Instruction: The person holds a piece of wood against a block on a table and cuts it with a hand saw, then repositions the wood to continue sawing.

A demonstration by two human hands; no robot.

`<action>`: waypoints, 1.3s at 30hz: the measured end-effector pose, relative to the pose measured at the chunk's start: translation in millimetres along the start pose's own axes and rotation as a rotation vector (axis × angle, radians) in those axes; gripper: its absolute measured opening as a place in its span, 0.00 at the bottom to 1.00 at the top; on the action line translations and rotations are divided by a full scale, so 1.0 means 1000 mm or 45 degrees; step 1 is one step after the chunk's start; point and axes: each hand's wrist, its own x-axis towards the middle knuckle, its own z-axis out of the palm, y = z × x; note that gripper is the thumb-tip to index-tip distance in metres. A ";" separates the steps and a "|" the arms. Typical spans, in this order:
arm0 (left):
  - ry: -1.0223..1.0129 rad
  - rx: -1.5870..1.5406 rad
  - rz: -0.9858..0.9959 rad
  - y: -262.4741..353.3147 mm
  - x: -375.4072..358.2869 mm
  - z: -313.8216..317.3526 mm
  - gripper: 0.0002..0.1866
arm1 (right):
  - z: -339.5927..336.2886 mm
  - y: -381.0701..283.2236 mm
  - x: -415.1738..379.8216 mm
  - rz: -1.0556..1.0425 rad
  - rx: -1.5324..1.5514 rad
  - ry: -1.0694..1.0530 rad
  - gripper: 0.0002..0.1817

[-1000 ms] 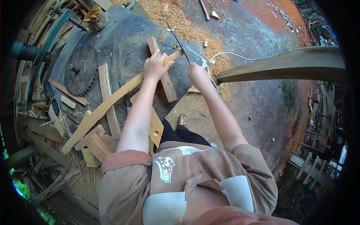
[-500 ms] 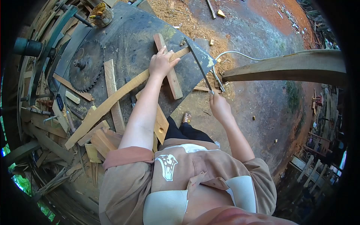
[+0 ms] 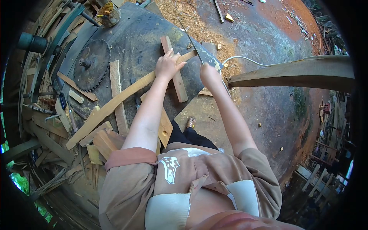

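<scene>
My left hand [image 3: 167, 65] presses flat on a long pale wooden strip [image 3: 115, 102] where it crosses a short reddish batten [image 3: 175, 73] on the dark worktable [image 3: 134, 42]. My right hand [image 3: 209, 74] is closed on the handle of a thin-bladed saw [image 3: 191, 40], whose blade runs up and away across the strip's far end near the table's right edge.
A circular saw blade [image 3: 91, 69] lies on the table's left part. Wood offcuts and planks [image 3: 103, 142] pile along the near left. A jar [image 3: 108, 14] stands at the far corner. Sawdust [image 3: 199, 27] covers the ground beyond; a thick beam [image 3: 295, 71] juts in from the right.
My right hand has pushed the saw forward again, from drawn back near my body to up against the strip's end. My left hand stays pressed on the strip.
</scene>
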 end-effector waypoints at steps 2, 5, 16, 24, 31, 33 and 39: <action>0.012 -0.005 0.020 -0.001 0.000 0.000 0.26 | 0.003 0.016 -0.033 0.024 -0.042 0.000 0.12; 0.036 -0.018 0.040 -0.002 0.001 0.004 0.25 | 0.008 0.050 -0.091 -0.064 -0.006 0.073 0.13; 0.082 0.002 0.041 0.004 -0.002 -0.001 0.24 | -0.020 0.013 -0.025 -0.036 -0.033 -0.087 0.16; 0.042 -0.029 0.033 0.003 0.000 -0.003 0.25 | -0.019 0.000 -0.005 -0.052 -0.006 -0.023 0.15; 0.064 -0.032 0.040 0.004 -0.001 -0.004 0.24 | -0.024 0.042 -0.096 -0.055 -0.063 -0.095 0.16; 0.073 -0.026 0.050 0.003 -0.001 -0.004 0.24 | -0.028 0.046 -0.110 -0.026 0.005 -0.087 0.16; 0.101 -0.020 0.115 0.001 -0.003 -0.005 0.25 | -0.024 0.024 -0.053 -0.076 -0.087 -0.079 0.14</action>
